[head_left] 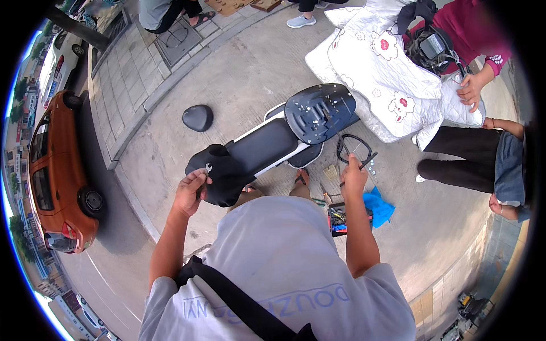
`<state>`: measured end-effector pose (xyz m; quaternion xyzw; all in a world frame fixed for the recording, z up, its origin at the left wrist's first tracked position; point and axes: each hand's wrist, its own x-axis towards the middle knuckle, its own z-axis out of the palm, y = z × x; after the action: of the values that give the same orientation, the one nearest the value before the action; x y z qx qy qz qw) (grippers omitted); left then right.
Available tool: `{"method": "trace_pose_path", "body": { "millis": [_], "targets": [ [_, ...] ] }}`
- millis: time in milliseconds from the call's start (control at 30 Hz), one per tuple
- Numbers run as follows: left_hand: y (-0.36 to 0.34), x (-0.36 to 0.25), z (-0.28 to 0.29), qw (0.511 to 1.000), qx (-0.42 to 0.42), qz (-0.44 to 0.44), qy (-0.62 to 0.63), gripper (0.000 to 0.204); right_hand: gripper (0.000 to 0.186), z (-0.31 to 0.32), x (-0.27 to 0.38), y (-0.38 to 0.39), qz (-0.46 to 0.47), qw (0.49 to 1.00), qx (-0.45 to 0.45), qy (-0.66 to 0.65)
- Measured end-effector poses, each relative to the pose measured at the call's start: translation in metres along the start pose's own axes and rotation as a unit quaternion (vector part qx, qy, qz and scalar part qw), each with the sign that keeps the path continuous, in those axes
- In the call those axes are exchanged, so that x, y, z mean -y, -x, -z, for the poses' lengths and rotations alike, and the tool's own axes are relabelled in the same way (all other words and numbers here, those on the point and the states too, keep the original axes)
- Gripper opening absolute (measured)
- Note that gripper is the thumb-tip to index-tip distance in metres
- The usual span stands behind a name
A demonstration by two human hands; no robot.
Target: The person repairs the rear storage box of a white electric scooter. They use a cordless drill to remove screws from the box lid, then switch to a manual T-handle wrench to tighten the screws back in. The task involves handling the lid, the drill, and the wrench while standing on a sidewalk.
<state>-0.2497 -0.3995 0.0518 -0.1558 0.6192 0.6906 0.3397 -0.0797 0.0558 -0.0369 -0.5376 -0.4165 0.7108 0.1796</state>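
Observation:
Between the fingertips of my left hand (191,192) is a small open-end wrench (209,167), held over a black cloth-like cover (219,187) at one end of a scooter. My right hand (354,179) is closed around a black looped frame (357,143), whose exact kind I cannot make out. The scooter stands in front of me, with a long black seat (263,146) and a dark, speckled panel (320,113) at its far right end. Below my right hand lies an open toolbox (338,219) with tools, beside a blue plastic bag (378,207).
A separate black saddle (198,118) lies on the pavement. At right, a white quilted cover (378,74) drapes over a vehicle, with another person's hand (472,91) on it. Someone in black trousers (460,159) stands nearby. An orange car (57,170) is at left, beyond the kerb (133,128).

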Motion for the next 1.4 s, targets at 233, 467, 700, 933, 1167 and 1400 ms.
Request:
{"method": "trace_pose_path", "body": {
  "millis": [233, 467, 700, 933, 1167, 1400],
  "targets": [
    [-0.017, -0.005, 0.129, 0.998, 0.045, 0.019, 0.035, 0.027, 0.022, -0.067, -0.042, 0.047, 0.084, 0.994, -0.064, 0.011],
    [-0.038, 0.017, 0.308, 0.995, 0.050, 0.056, 0.060, 0.026, 0.031, -0.190, -0.162, 0.130, 0.217, 0.963, -0.031, 0.159],
    [-0.050, -0.034, 0.385, 0.981, 0.116, 0.047, -0.146, 0.028, 0.036, -0.306, -0.225, 0.204, 0.336, 0.848, -0.047, 0.408],
    [-0.101, -0.100, 0.338, 0.825, 0.313, 0.039, -0.468, 0.032, 0.031, -0.310, -0.236, 0.207, 0.361, 0.824, -0.076, 0.430],
    [-0.196, -0.101, 0.283, 0.800, 0.349, -0.049, -0.485, 0.032, 0.025, -0.325, -0.210, 0.228, 0.362, 0.823, -0.095, 0.427],
    [-0.270, -0.176, 0.205, 0.769, 0.369, 0.064, -0.518, 0.034, 0.025, -0.326, -0.207, 0.221, 0.389, 0.803, -0.117, 0.437]
  ]
}}
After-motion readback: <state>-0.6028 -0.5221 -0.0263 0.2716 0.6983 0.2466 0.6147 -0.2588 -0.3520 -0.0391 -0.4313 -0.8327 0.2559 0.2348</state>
